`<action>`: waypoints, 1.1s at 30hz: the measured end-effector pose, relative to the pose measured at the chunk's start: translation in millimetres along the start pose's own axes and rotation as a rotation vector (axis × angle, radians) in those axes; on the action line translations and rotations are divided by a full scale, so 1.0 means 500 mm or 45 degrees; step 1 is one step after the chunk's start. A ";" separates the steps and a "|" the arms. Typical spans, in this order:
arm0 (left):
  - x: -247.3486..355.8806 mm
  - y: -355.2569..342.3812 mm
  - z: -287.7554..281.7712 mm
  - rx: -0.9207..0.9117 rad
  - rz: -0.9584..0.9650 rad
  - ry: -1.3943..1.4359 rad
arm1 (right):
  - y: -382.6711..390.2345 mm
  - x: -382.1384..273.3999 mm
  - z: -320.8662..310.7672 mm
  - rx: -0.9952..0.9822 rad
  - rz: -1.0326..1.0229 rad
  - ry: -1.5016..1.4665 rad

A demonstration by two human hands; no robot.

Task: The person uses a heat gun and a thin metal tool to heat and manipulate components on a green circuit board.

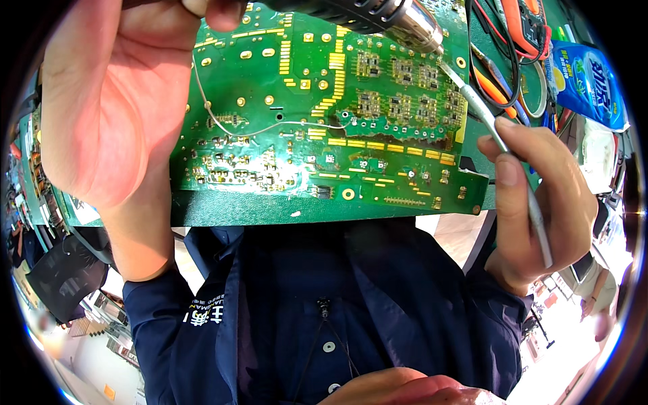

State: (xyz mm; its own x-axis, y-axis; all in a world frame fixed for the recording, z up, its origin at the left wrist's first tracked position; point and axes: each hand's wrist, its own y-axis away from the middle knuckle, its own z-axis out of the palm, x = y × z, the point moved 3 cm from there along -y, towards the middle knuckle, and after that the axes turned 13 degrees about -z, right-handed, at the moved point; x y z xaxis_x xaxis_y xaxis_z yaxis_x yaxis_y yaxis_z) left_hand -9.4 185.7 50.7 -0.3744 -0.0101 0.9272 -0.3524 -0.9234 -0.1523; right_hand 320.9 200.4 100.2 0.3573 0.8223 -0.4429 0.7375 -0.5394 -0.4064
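My left hand (pixel 125 101) reaches in on the left, palm toward me. Its fingers curl at the upper edge round a hot air gun (pixel 331 13) with a black slotted body, whose grip is mostly out of view. The gun's metal nozzle (pixel 420 32) points down at the upper right of a green circuit board (pixel 236 74). Pinched between thumb and fingers, a slim silver pen-shaped tool (pixel 496 125) is in my right hand (pixel 543 196). Its fine tip meets or nearly meets the board just below the nozzle. A thin pale wire (pixel 263 128) curves across the board's middle.
The board lies on a green mat (pixel 236 209) near the table edge. At the upper right are an orange and black multimeter (pixel 526 27), dark cables, orange-handled tools (pixel 489 84) and a blue packet (pixel 588 81). A black chair (pixel 67 273) stands at the lower left.
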 end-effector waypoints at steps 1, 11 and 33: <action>0.001 -0.002 -0.001 -0.004 0.011 -0.026 | 0.001 -0.003 0.003 0.006 -0.031 0.027; -0.004 0.002 0.013 0.052 0.001 0.007 | 0.008 -0.005 0.029 0.037 -0.204 0.100; -0.013 -0.019 0.030 -0.002 0.024 0.239 | -0.002 0.018 -0.015 -0.038 -0.058 -0.018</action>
State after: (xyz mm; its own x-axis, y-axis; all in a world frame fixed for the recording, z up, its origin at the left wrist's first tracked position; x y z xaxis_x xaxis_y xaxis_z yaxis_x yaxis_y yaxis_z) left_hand 9.5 188.8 51.4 -0.5344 0.0446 0.8440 -0.3453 -0.9230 -0.1698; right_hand 327.6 209.7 102.8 0.3151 0.8430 -0.4360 0.7698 -0.4957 -0.4021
